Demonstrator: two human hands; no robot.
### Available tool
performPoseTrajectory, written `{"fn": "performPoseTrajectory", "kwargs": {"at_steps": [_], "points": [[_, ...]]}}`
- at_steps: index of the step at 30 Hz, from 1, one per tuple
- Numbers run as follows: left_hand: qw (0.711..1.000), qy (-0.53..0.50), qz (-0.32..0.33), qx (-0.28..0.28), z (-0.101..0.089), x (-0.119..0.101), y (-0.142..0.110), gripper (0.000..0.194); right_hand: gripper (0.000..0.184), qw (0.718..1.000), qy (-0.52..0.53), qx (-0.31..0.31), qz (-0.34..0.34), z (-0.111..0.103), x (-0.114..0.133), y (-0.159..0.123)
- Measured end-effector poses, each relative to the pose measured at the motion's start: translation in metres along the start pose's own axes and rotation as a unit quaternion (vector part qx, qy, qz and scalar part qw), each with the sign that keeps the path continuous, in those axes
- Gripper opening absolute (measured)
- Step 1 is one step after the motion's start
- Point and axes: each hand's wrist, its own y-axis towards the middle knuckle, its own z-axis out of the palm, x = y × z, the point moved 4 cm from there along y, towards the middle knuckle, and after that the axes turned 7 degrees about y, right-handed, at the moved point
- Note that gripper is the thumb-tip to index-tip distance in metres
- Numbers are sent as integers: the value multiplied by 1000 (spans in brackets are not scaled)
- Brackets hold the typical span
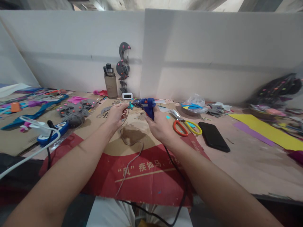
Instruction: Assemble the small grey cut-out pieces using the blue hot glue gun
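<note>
- We work at a cardboard-covered table (236, 164) with white partition boards behind it, craft scraps spread across the middle band of the frame.
- Our right hand (161, 126) is closed around the blue glue gun (147, 105) at frame centre, nozzle pointing left toward our left hand (117, 114).
- Our left hand pinches a small teal piece (130, 106) on a grey cord (129, 147); the fingers look shut on it, though the piece itself is too small to make out clearly.
- Nozzle and fingertips sit very near each other, so we judge a burn likely if the gun drifts or glue runs over the piece.
- The black power cable (181, 179) trails off the lower edge past our lap; a snag there could jerk the gun.
- The grey cord loops loosely beneath our hands, and a drip could stick it to the cardboard.
- The scissors (187, 126) and black phone (213, 136) lie just right of centre, near our right forearm; a sweep could knock them, or stray glue could land on the phone.
- A second glue gun (53, 132) rests at left among cables, well apart from our hands.
</note>
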Motion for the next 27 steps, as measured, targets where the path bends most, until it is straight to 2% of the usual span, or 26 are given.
{"fn": "performPoseTrajectory", "kwargs": {"at_steps": [15,27], "points": [[1000,1,2,6,1,0,-1,21,42,1000,-2,-13,-3,1,-1,-2],[1000,11,4,-2,-1,1,1,20,35,1000,-18,5,-2,2,2,-2]]}}
